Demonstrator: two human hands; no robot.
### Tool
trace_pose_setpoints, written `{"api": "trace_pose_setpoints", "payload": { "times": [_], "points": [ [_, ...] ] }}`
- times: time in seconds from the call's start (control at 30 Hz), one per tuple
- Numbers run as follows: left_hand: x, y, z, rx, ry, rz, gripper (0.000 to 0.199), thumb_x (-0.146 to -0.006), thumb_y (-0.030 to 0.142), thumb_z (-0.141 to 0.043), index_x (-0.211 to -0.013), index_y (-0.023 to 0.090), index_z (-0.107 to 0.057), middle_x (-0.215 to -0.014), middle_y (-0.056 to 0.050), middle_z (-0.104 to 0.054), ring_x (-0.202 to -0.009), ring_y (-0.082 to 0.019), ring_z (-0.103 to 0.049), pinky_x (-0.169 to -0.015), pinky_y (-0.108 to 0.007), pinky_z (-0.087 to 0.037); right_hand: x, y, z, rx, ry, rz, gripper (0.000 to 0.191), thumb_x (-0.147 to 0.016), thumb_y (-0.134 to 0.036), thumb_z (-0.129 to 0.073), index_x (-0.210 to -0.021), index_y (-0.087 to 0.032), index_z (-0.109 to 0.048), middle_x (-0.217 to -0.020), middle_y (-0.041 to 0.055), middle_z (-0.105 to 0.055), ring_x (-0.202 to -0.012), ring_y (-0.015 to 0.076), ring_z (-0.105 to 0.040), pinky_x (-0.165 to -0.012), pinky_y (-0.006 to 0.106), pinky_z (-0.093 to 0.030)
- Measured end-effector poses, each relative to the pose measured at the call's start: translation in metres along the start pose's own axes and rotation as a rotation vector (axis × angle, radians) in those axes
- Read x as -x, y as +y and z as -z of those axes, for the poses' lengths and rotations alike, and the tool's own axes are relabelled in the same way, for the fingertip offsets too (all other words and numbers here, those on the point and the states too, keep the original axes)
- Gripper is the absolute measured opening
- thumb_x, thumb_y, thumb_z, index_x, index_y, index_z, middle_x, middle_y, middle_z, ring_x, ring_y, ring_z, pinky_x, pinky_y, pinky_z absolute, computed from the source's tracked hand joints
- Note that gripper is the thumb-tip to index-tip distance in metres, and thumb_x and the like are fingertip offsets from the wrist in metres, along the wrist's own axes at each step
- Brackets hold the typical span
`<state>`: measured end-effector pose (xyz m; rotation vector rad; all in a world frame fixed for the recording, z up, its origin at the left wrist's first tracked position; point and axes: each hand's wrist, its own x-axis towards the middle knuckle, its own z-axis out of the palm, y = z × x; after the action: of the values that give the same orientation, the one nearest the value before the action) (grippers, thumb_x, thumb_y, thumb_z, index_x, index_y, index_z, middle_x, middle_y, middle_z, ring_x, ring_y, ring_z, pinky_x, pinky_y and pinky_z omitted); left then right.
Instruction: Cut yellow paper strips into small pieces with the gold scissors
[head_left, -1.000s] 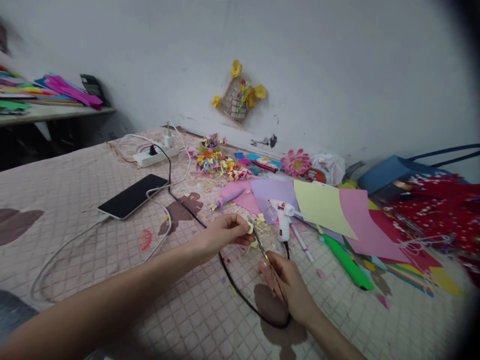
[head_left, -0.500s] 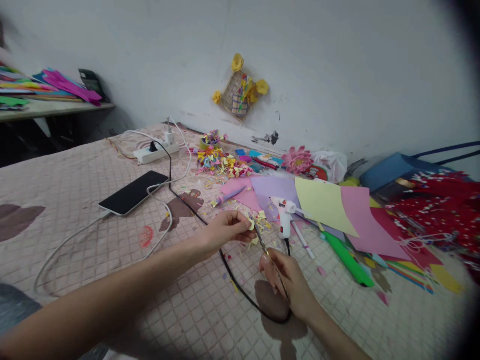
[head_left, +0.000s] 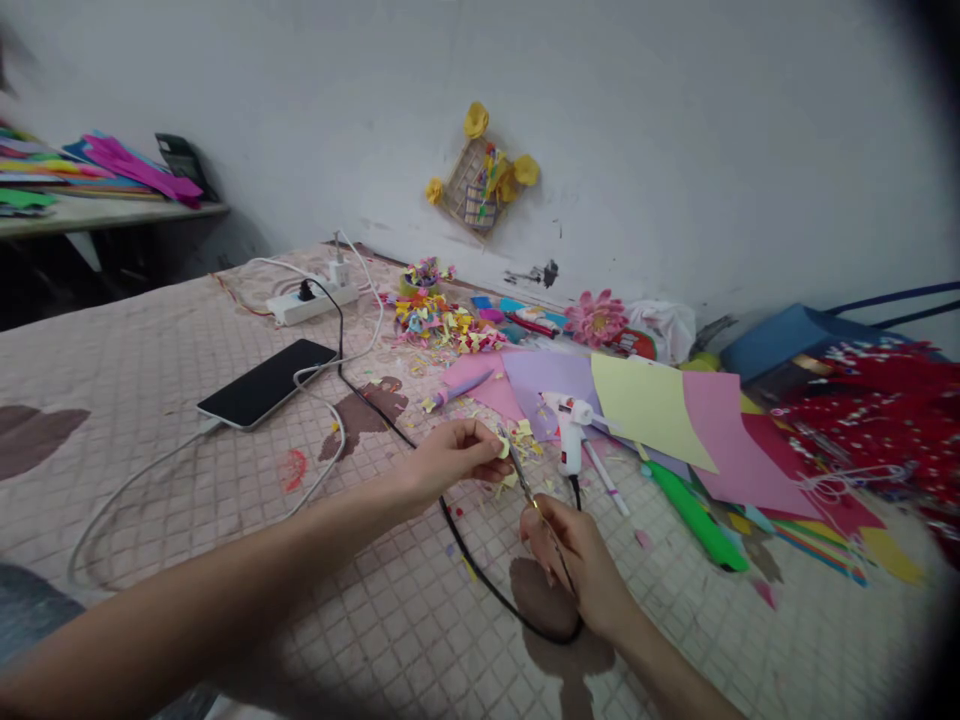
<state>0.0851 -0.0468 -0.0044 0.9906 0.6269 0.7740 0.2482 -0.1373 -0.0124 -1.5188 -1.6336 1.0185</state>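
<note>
Between the thumb and fingers of my left hand (head_left: 459,455) is a small piece of pale yellow paper (head_left: 503,447). My right hand (head_left: 571,550) is wrapped round the handles of a pair of scissors (head_left: 520,467), whose blades point up at the yellow piece. The fingers partly hide the handles. Yellow paper scraps (head_left: 531,447) lie on the cloth just behind the blades. A white glue gun (head_left: 571,440) rests right of the scissors, its black cord (head_left: 480,575) looping beneath my hands.
Coloured paper sheets (head_left: 637,405) spread to the right, beside a green cutter-like tool (head_left: 694,515). A tablet-like black device (head_left: 268,383) and a white power strip (head_left: 311,302) sit at left. A heap of paper bits (head_left: 442,325) and a pink paper flower (head_left: 596,318) lie near the wall.
Hardly anything differs. Both hands keep the same hold on the paper piece and the scissors, and the view has shifted very slightly.
</note>
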Motion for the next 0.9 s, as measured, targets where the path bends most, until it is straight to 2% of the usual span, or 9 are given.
{"api": "trace_pose_setpoints", "payload": {
  "times": [0.37, 0.9],
  "points": [
    [0.0002, 0.0001, 0.0013, -0.005, -0.044, -0.018, 0.026, -0.069, 0.033, -0.068, -0.072, 0.011, -0.054, -0.073, -0.006, -0.066, -0.069, -0.013, -0.063, -0.07, -0.028, -0.047, 0.0015, -0.0015, 0.0008, -0.025, -0.024, 0.006, 0.036, -0.084, -0.048, -0.042, -0.066, -0.017, -0.047, -0.049, -0.006, -0.038, -0.045, 0.0091, -0.035, -0.044, 0.021, -0.028],
    [-0.0001, 0.0005, 0.0008, -0.004, -0.029, -0.016, 0.028, -0.067, 0.034, -0.069, -0.071, 0.011, -0.055, -0.072, -0.006, -0.066, -0.068, -0.013, -0.063, -0.067, -0.025, -0.048, 0.0015, 0.0039, -0.0003, -0.016, -0.011, -0.022, 0.036, -0.084, -0.048, -0.042, -0.065, -0.018, -0.046, -0.049, -0.0067, -0.036, -0.044, 0.0089, -0.034, -0.042, 0.021, -0.027]
  ]
}}
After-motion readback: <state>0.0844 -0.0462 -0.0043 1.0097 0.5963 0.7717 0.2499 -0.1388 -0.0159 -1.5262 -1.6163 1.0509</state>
